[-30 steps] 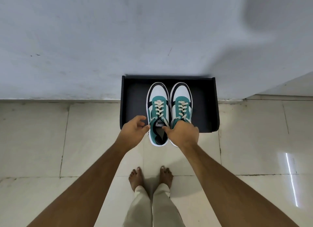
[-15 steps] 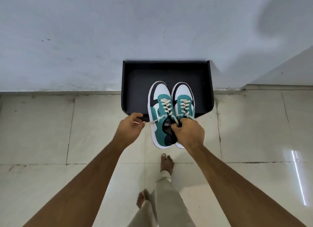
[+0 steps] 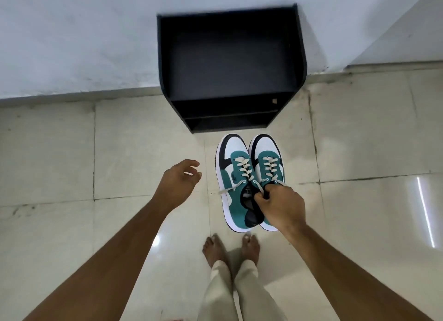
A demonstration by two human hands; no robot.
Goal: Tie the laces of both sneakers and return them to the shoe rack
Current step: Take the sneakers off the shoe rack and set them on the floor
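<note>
Two teal, white and black sneakers hang side by side above the floor, the left sneaker (image 3: 233, 177) and the right sneaker (image 3: 267, 162). My right hand (image 3: 279, 205) grips both by their inner collars near the tongues. Their cream laces are loose, and one end trails off to the left. My left hand (image 3: 178, 180) floats beside them with relaxed fingers, holding nothing. The black shoe rack (image 3: 230, 64) stands against the wall just beyond the toes, its top and lower shelves bare.
Pale glossy floor tiles (image 3: 119, 153) spread all around. My bare feet (image 3: 230, 248) stand directly below the sneakers. A grey-white wall (image 3: 84, 33) rises behind the rack, with a corner at the right.
The sneakers have come off the rack's top and back toward me, carried in my right hand. My left hand has let go and drifted left. I have stepped back from the rack.
</note>
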